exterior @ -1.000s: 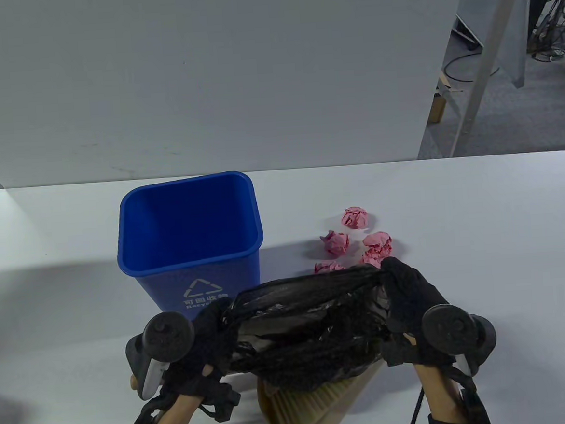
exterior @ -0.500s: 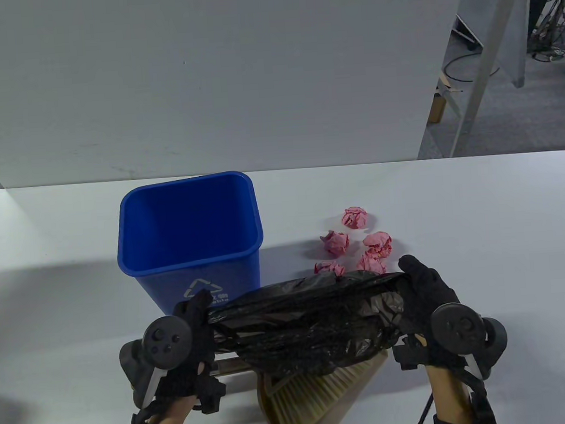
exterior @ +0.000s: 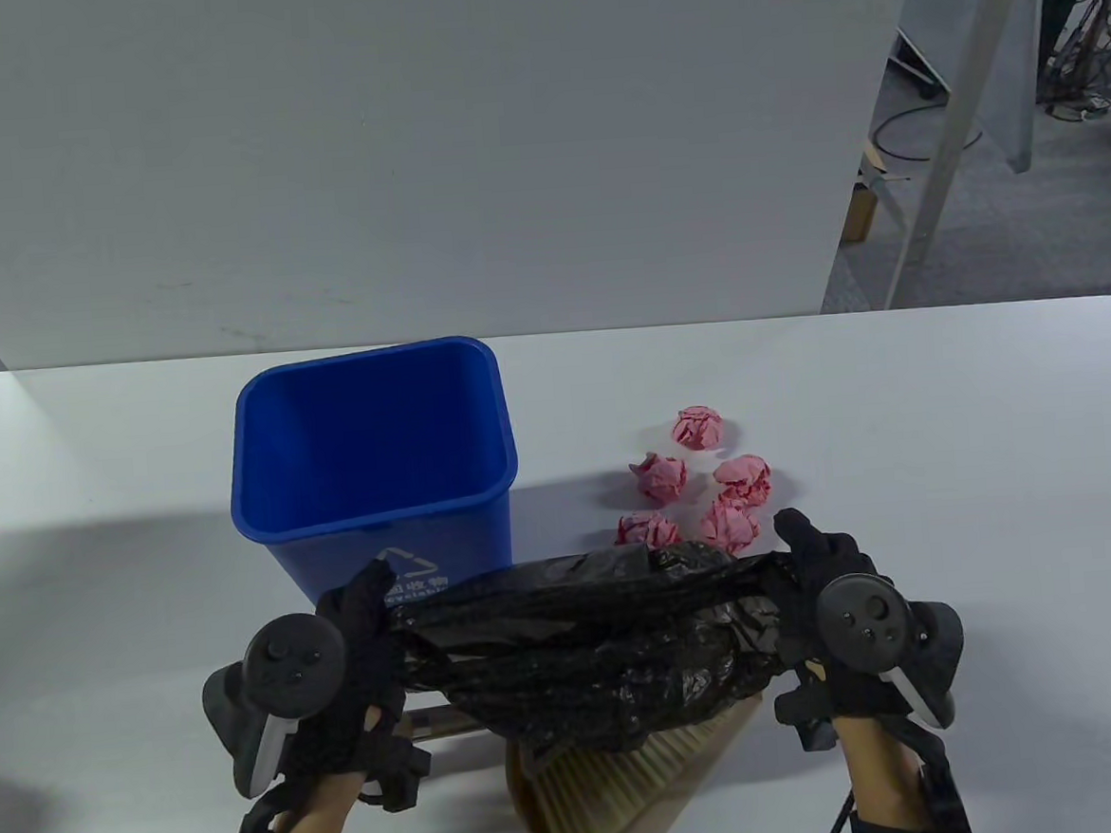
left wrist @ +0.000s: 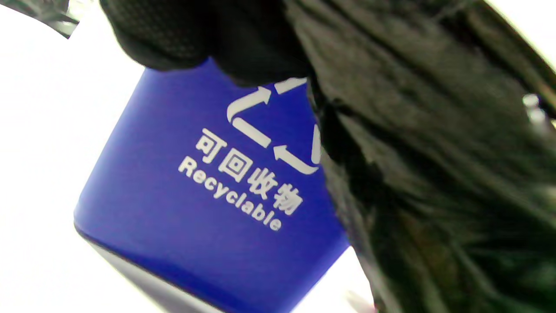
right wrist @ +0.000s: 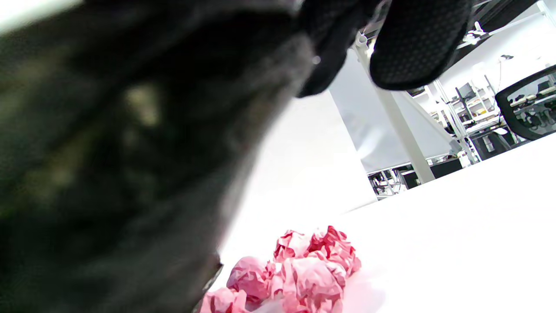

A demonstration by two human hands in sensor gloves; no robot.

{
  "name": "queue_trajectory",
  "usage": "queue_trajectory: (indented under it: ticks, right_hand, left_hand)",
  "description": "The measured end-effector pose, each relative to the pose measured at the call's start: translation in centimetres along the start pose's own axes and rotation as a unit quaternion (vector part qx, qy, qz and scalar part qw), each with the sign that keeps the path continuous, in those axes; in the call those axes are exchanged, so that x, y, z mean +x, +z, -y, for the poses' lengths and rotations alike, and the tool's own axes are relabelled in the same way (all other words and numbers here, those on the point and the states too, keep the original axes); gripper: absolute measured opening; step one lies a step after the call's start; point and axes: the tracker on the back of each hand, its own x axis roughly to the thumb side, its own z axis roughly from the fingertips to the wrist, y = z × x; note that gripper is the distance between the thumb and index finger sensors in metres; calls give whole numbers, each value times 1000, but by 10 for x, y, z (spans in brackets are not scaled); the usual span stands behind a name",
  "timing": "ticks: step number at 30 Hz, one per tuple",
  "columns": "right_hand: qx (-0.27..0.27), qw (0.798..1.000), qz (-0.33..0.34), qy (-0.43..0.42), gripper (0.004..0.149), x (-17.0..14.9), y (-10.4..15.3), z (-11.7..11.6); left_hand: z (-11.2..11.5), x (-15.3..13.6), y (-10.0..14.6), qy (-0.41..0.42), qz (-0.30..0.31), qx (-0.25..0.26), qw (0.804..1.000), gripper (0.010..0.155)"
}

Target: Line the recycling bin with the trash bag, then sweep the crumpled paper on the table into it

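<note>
A black trash bag (exterior: pixel 600 646) hangs stretched between my two hands above the near table. My left hand (exterior: pixel 366 629) grips its left end, just in front of the blue recycling bin (exterior: pixel 374 467). My right hand (exterior: pixel 804 575) grips the right end, near the pink crumpled paper balls (exterior: pixel 703 482). The bin stands upright and unlined; its "Recyclable" label (left wrist: pixel 243 182) fills the left wrist view beside the bag (left wrist: pixel 434 165). In the right wrist view the bag (right wrist: pixel 121 156) covers the left side and the paper balls (right wrist: pixel 299 269) lie below.
A hand broom (exterior: pixel 610 784) lies under the bag at the table's near edge, partly hidden. A grey partition (exterior: pixel 404 151) stands behind the white table (exterior: pixel 946 427). Office furniture and cables show at the far right.
Both hands have moved apart and slightly back toward me, pulling the bag wider and flatter. More of the paper balls shows above the bag now.
</note>
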Motion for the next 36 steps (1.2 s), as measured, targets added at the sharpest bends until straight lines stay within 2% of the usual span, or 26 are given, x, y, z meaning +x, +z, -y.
queue_trajectory:
  ticks: [3,5,9,11,14,15,17,19,21,22,25,27,29,31,32,33,34,35,36]
  right_hand:
    - [3,1000,-10,14,36,0,1,0]
    - [-3,1000,-24,8,36,-1,2,1]
    - [-32,996,-58,-52,37,-4,1,3]
    - [-24,987,-89,-135,38,-4,-3,5]
    - [-13,960,-114,-254,40,0,-11,11]
    - [-6,944,-124,-306,40,5,-16,17]
    - [8,922,-137,-361,43,13,-25,27]
    - [17,912,-142,-384,46,21,-35,42]
    - [0,915,-133,-382,47,33,-46,65]
    - [-25,915,-118,-384,48,42,-51,81]
    - [-120,899,-25,-420,49,72,-53,136]
    - [-223,858,101,-451,49,96,-36,178]
    - [-310,820,218,-429,48,115,-7,206]
    - [-383,801,298,-351,48,127,25,215]
    - [-428,795,328,-276,47,127,39,208]
    - [-474,799,332,-164,45,123,42,192]
    - [-475,823,302,-79,44,116,36,177]
    - [-410,885,221,19,44,100,14,148]
    - [-332,930,148,51,44,86,-5,125]
  left_hand:
    - [-2,-2,1,-5,-3,23,1000,47]
    - [-3,-3,1,-1,-8,25,1000,46]
    - [6,-2,-4,58,-14,-37,998,46]
    - [14,6,-8,121,-5,-86,989,46]
    - [19,28,-18,189,8,-153,970,47]
    - [17,43,-25,207,19,-173,963,47]
    - [12,66,-35,224,32,-190,955,48]
    - [4,90,-49,232,40,-205,950,49]
    - [-10,116,-66,250,44,-206,945,50]
    - [-22,131,-75,274,45,-206,938,51]
    - [-67,173,-78,336,104,-153,923,53]
    - [-103,193,-59,369,204,-76,904,53]
    - [-125,199,-32,382,293,6,877,53]
    - [-131,195,-7,356,355,99,858,53]
    - [-123,189,1,323,382,161,851,53]
    - [-108,183,3,271,398,207,852,53]
    - [-94,180,-2,218,396,203,869,53]
    - [-65,173,-15,132,341,136,921,54]
    - [-45,168,-27,79,304,43,949,50]
